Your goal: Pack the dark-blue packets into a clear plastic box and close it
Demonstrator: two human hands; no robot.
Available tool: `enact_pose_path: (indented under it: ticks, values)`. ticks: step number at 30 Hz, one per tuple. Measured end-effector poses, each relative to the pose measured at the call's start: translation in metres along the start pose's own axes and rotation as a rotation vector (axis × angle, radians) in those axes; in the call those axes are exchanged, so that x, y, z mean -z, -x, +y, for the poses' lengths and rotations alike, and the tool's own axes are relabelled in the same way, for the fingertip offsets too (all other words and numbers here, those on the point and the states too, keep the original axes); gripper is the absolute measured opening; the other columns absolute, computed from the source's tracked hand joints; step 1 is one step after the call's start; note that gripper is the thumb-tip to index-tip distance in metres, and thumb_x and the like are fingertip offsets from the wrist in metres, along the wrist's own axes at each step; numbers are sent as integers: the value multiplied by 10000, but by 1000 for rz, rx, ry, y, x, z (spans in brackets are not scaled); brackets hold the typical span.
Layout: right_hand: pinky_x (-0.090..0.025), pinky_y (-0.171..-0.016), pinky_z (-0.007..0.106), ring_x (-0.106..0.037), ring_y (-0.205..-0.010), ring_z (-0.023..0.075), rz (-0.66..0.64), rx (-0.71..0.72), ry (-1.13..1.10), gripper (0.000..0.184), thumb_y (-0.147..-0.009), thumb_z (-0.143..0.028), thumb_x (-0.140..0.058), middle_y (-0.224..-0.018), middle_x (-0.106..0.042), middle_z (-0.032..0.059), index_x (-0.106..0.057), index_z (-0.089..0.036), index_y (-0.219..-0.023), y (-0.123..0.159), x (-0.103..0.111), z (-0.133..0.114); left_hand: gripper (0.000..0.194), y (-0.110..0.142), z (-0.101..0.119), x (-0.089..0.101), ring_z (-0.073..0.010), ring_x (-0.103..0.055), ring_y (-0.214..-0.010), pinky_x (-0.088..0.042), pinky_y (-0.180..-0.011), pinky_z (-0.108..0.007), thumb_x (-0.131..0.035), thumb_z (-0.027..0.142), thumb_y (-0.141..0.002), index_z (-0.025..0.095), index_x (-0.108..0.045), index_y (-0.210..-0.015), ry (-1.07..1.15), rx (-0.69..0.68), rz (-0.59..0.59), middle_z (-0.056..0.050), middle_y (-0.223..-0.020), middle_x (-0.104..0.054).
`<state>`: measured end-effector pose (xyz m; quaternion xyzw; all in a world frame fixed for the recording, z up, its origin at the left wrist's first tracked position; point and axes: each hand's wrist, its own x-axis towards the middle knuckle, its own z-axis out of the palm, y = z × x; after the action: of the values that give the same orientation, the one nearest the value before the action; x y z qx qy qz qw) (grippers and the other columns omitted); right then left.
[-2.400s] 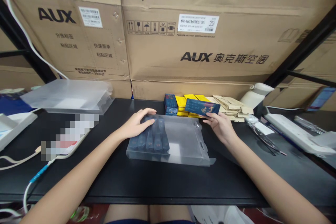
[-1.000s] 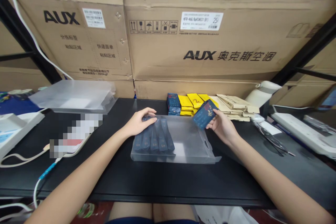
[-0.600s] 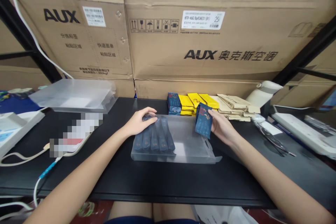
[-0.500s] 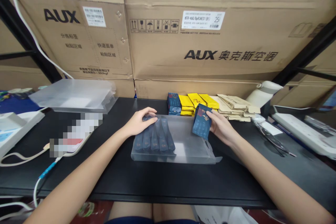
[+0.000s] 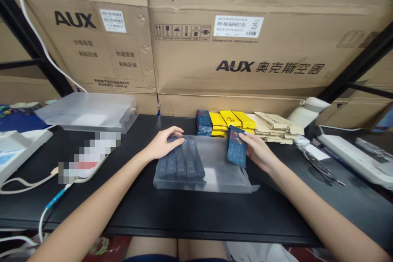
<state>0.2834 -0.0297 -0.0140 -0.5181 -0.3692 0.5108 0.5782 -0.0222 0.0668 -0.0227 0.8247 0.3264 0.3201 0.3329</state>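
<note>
A blue packet (image 5: 236, 153) is pinched in the fingers of the right hand (image 5: 259, 149) at the right end of the clear case (image 5: 215, 153) on the bench (image 5: 172, 215). The case's far left corner is covered by the left hand (image 5: 161, 143), fingers loosely curved over inner packets (image 5: 181, 161); whether it is gripped cannot be told.

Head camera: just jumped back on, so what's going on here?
A person's left hand is at the far left part of a clear plastic case, its thumb on top. The right hand holds a dark blue packet by the case's right end; whether they touch is unclear. Through the plastic, a row of dark packets shows on the left. Behind stand a dark blue stack, yellow packets and beige packets.
</note>
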Motion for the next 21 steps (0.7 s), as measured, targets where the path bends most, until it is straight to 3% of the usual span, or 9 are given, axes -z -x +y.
enact_pose_path:
  ticks: [5,9,12,15,18,21]
  values:
    - [-506,-560,180,-624,-642,104,105,17,-22,257,-638,-367,-816,-775,-698,-31,-703,-226,-821,-2,3,-2,325,0,1,0,-211,-643,-962,-461,-908,-365,-597,397,-820,195,-586,-1074,-7,2,0,-71,-1034,-700]
    - [-489,-561,197,-610,-634,111,115,40,102,246,-661,-399,-797,-774,-692,-25,-689,-229,-802,-5,23,-15,343,0,1,0,-212,-643,-953,-471,-895,-359,-605,406,-809,193,-587,-1076,-9,1,11,-71,-1018,-701]
    - [-490,-617,224,-626,-696,138,-40,-34,288,298,-662,-417,-796,-815,-704,7,-691,-204,-843,-2,44,-27,349,0,1,0,-209,-646,-929,-477,-883,-360,-608,411,-802,198,-586,-1077,-11,5,17,-64,-994,-702]
    - [-463,-610,220,-607,-662,125,-317,-167,507,308,-717,-437,-752,-759,-691,23,-678,-159,-827,3,56,-33,347,-1,1,0,-203,-646,-906,-477,-874,-358,-608,410,-799,199,-583,-1074,-10,0,19,-63,-983,-704]
    - [-386,-505,199,-541,-543,90,-619,-292,660,331,-774,-456,-690,-676,-667,22,-659,-127,-799,6,55,-27,352,-1,1,0,-198,-642,-881,-476,-856,-356,-611,409,-796,198,-578,-1075,-19,4,24,-62,-969,-708]
    - [-352,-470,185,-518,-510,72,-741,-325,678,355,-778,-461,-680,-680,-667,22,-661,-114,-849,4,49,-15,376,0,2,-1,-199,-640,-865,-470,-847,-362,-617,403,-792,199,-550,-1100,-23,19,43,-60,-946,-716]
